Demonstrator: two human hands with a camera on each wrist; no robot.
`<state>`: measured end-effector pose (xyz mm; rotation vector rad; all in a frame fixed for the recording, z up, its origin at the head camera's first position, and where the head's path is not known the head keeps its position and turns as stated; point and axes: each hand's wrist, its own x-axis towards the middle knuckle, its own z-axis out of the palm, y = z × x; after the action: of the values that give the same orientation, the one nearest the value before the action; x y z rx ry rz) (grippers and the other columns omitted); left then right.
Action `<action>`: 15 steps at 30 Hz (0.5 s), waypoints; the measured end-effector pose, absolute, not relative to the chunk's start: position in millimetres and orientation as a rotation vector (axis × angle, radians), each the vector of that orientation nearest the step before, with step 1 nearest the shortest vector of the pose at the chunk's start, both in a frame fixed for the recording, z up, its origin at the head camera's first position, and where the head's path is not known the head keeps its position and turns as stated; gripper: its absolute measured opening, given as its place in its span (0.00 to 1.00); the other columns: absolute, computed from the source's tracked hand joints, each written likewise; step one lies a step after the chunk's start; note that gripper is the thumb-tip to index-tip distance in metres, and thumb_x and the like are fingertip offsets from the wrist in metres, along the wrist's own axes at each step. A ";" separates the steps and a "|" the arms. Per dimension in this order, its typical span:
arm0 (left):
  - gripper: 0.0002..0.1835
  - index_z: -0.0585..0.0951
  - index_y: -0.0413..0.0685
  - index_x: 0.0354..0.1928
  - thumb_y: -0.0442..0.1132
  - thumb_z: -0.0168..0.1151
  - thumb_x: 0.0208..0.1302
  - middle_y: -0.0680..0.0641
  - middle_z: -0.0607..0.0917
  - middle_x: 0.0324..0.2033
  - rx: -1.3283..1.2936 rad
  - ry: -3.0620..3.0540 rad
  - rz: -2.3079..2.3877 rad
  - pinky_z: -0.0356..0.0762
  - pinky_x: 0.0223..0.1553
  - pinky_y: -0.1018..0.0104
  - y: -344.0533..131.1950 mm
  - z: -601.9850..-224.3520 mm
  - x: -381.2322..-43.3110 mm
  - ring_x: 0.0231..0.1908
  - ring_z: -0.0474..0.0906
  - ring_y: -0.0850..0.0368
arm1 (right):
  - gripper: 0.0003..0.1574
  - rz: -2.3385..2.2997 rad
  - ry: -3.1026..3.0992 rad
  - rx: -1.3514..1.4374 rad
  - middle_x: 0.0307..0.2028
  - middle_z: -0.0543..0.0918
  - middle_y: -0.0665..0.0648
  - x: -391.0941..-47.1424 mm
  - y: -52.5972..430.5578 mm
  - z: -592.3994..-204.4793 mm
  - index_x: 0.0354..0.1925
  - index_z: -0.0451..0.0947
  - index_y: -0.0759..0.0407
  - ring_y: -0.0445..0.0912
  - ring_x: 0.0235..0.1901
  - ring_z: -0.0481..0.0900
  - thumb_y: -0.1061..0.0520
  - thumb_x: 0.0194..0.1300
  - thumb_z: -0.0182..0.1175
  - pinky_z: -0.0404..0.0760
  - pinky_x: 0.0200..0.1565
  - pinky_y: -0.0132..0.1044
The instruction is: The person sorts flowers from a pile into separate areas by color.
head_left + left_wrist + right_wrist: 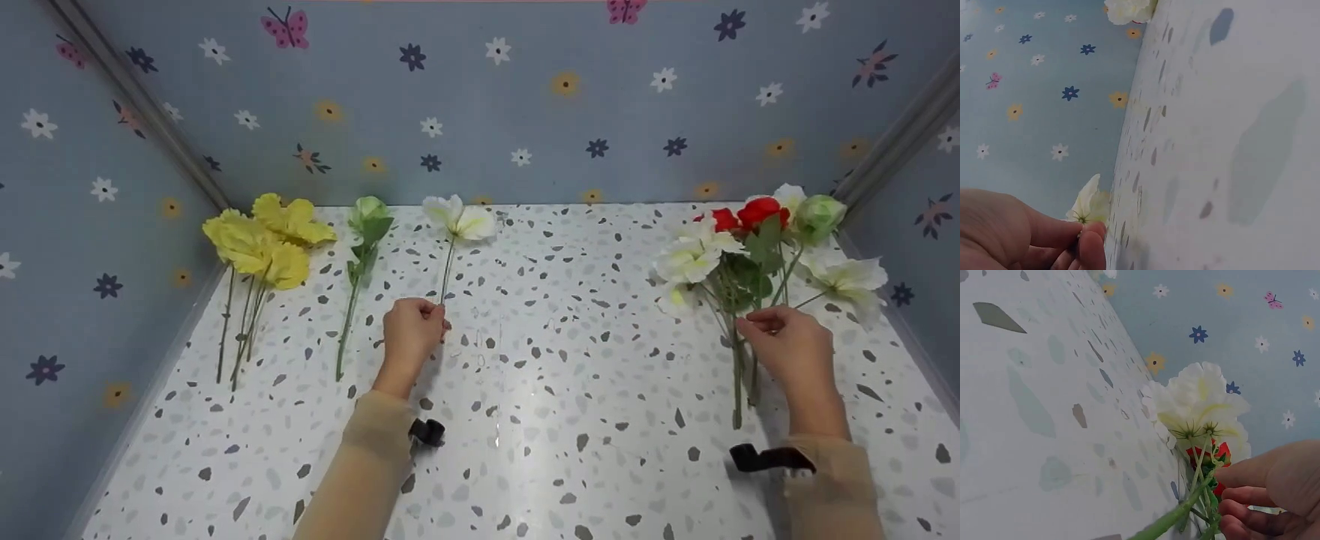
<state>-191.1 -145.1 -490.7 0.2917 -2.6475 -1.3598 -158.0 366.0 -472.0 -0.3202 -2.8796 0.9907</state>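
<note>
In the head view my left hand (412, 330) pinches the thin stem of a white flower (459, 219) between thumb and forefinger. The same white flower (1088, 199) appears beyond the fingertips in the left wrist view. My right hand (796, 341) is at the stems of a mixed bunch on the right, its fingers partly curled. That bunch has white flowers (697, 251), red flowers (763, 214) and a pale green bud (821, 216). Close up in the right wrist view, the thumb lies beside a thick green stem (1176, 513); whether the fingers grip a stem cannot be told.
A group of yellow flowers (259, 240) lies at the far left. Between it and my left hand lies one green flower (369, 214) with leaves. The speckled tabletop (570, 360) is bounded by blue patterned panels (525, 112) at the back and both sides.
</note>
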 end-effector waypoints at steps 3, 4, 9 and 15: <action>0.14 0.89 0.41 0.27 0.35 0.65 0.74 0.48 0.89 0.21 0.210 -2.650 -1.208 0.72 0.22 0.62 -150.9 -506.2 -197.4 0.16 0.78 0.55 | 0.32 0.969 -2.890 -0.294 0.45 0.88 0.64 -159.3 358.4 -473.1 0.56 0.86 0.65 0.53 0.41 0.82 0.37 0.78 0.66 0.78 0.32 0.36; 0.16 0.88 0.44 0.24 0.36 0.65 0.73 0.49 0.88 0.19 0.194 -2.651 -1.178 0.72 0.21 0.61 -153.5 -513.9 -201.3 0.15 0.77 0.55 | 0.31 0.966 -2.894 -0.285 0.45 0.88 0.63 -159.5 355.5 -473.5 0.55 0.87 0.64 0.53 0.41 0.82 0.37 0.77 0.66 0.79 0.33 0.36; 0.19 0.82 0.52 0.17 0.39 0.65 0.71 0.54 0.81 0.14 0.170 -2.702 -1.074 0.71 0.22 0.58 -165.1 -546.2 -218.5 0.15 0.74 0.55 | 0.24 0.941 -2.903 -0.224 0.41 0.89 0.63 -160.8 346.4 -477.8 0.52 0.88 0.65 0.53 0.39 0.84 0.45 0.75 0.71 0.79 0.33 0.38; 0.15 0.85 0.43 0.22 0.35 0.68 0.70 0.47 0.84 0.18 0.189 -2.787 -1.061 0.79 0.31 0.50 -158.4 -503.3 -197.5 0.21 0.79 0.48 | 0.16 0.907 -2.890 -0.241 0.39 0.88 0.63 -164.2 344.1 -482.7 0.50 0.87 0.66 0.55 0.38 0.83 0.53 0.73 0.72 0.78 0.35 0.41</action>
<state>-197.5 -158.4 -503.3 0.1895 -2.7874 -1.0606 -164.2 344.1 -482.7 -0.2409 -2.8902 0.9074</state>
